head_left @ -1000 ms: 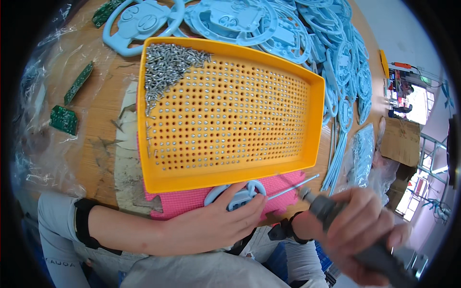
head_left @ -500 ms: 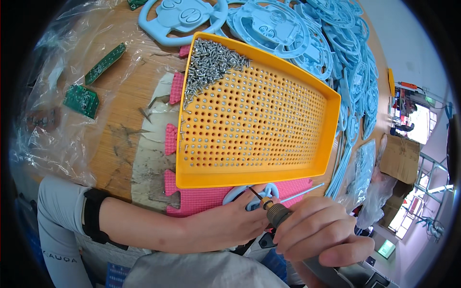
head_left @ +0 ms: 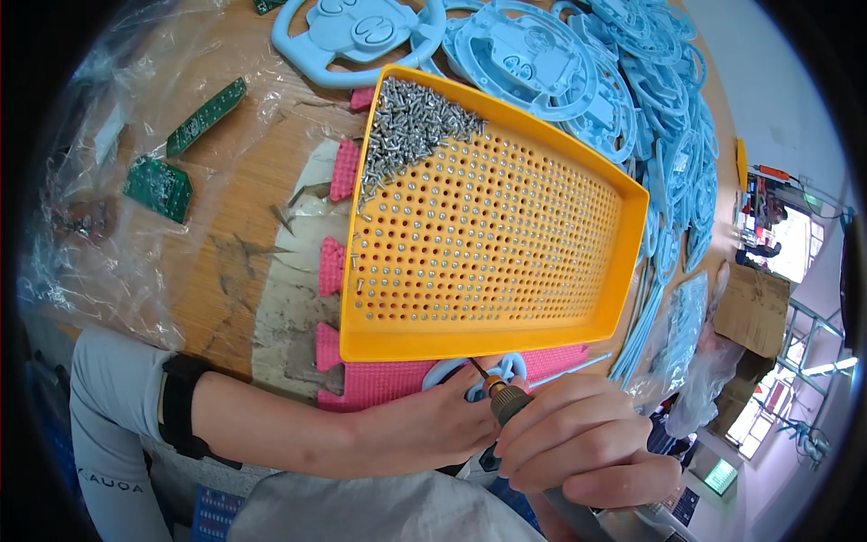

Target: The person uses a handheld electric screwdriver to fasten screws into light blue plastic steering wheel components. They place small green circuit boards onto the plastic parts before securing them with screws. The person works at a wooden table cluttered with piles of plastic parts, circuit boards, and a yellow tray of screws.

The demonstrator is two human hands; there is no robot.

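My right hand (head_left: 587,443) is wrapped round an electric screwdriver (head_left: 509,401) with a dark body and a brass-coloured collar. Its thin bit points up and left, over a light blue plastic part (head_left: 513,365) beside my left hand. My left hand (head_left: 447,417) grips that part low in front of the tray; most of its fingers and much of the part are hidden. Just beyond both hands lies a yellow perforated tray (head_left: 492,350). Loose silver screws (head_left: 411,126) heap in its far left corner, and many holes hold screws standing head up.
Under the tray is a pink foam mat (head_left: 379,387). Light blue steering wheels (head_left: 528,59) pile up behind and to the right. Green circuit boards (head_left: 158,188) lie on clear plastic film at left. Thin blue rods (head_left: 639,321) and a cardboard box (head_left: 751,312) are at right.
The whole view has shifted slightly, so the tray sits a little farther right and lower. My right hand and the screwdriver have moved slightly left; both hands keep their grip.
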